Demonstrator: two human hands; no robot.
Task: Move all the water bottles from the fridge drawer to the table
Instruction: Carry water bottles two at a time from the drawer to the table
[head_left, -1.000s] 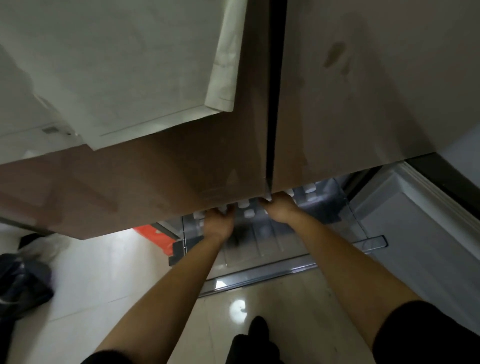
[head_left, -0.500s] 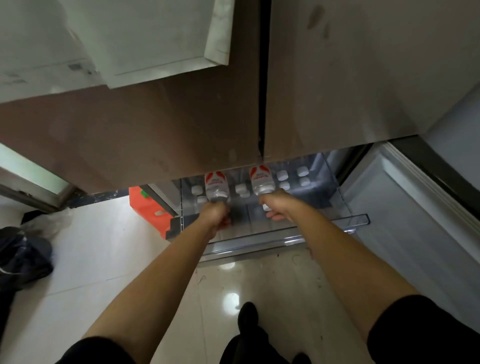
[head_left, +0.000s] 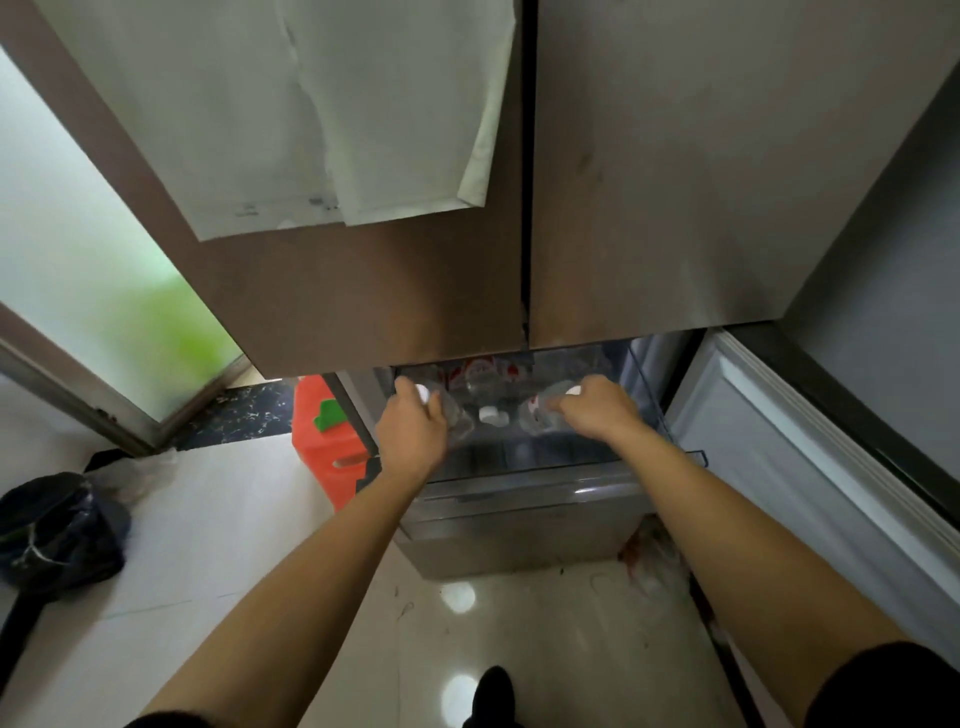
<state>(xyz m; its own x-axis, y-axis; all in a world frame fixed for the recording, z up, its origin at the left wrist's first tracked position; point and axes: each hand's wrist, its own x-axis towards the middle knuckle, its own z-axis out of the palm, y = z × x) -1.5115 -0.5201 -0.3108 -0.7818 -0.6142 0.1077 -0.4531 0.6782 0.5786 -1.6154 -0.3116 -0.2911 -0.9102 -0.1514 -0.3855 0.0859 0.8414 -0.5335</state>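
Note:
The clear fridge drawer (head_left: 540, 462) stands pulled out below the brown fridge doors. My left hand (head_left: 413, 434) is shut on a clear water bottle (head_left: 457, 421) with a white cap, lifted over the drawer's left part. My right hand (head_left: 597, 410) grips a second water bottle (head_left: 535, 415), red label showing, over the right part. More bottles with red labels (head_left: 478, 371) and a white cap (head_left: 491, 414) sit deeper in the drawer, partly hidden by the door edge.
The brown fridge doors (head_left: 415, 291) overhang the drawer, with white paper (head_left: 311, 114) stuck on the left one. An open lower door (head_left: 810, 478) stands to the right. An orange box (head_left: 324, 441) sits left of the drawer, a dark bag (head_left: 57, 535) on the floor.
Both hands have lifted and turned their bottles, caps now pointing towards me. The view has tilted up and back, showing more of the fridge doors and the drawer front.

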